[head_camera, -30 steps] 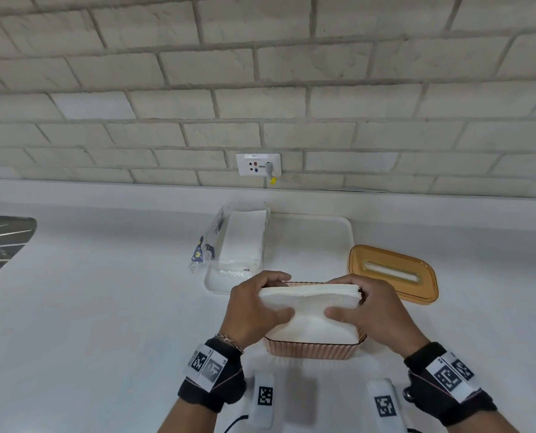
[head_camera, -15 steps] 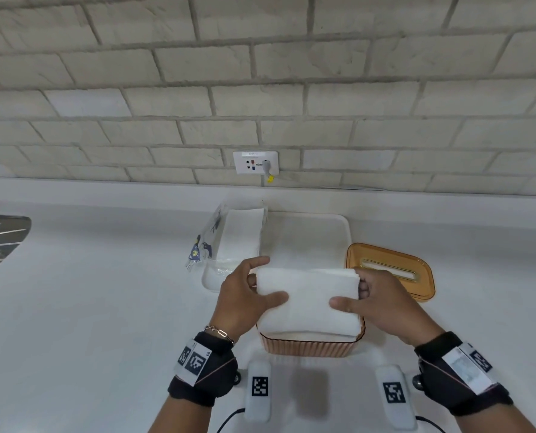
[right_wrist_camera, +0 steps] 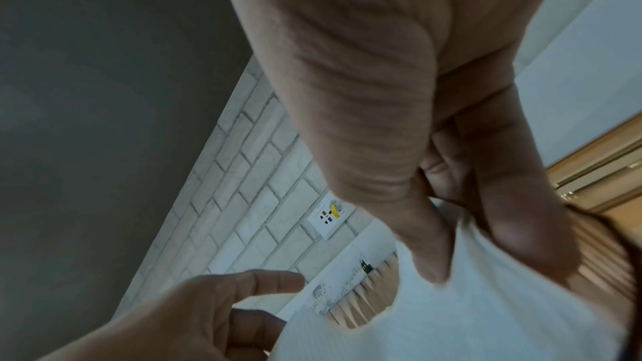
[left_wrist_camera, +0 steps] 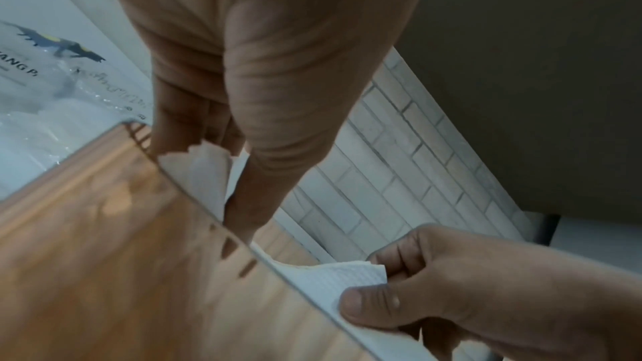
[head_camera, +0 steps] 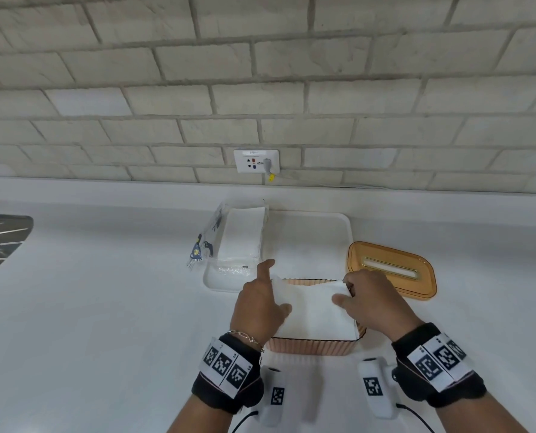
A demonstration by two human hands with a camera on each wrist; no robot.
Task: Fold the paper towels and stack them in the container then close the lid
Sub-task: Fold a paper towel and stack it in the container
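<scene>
White folded paper towels (head_camera: 316, 310) lie in the top of the ribbed orange container (head_camera: 315, 346) in front of me. My left hand (head_camera: 260, 304) holds their left edge, thumb on top and index finger pointing up and away. In the left wrist view the left hand (left_wrist_camera: 222, 164) has a towel corner (left_wrist_camera: 198, 158) between thumb and fingers by the container wall (left_wrist_camera: 121, 243). My right hand (head_camera: 369, 298) pinches the far right corner; the right wrist view shows its thumb and fingers (right_wrist_camera: 476, 251) on the towel (right_wrist_camera: 469, 312). The amber lid (head_camera: 391, 270) lies flat to the right.
A white tray (head_camera: 310, 232) sits behind the container, with an opened plastic pack of paper towels (head_camera: 241, 235) on its left side. A wall socket (head_camera: 256, 161) is on the brick wall. A dark hob corner (head_camera: 1, 242) is at far left.
The towels, held tilted above the container half a second ago, have come down into it. My left index finger has lifted off; my right hand has shifted to the far right corner.
</scene>
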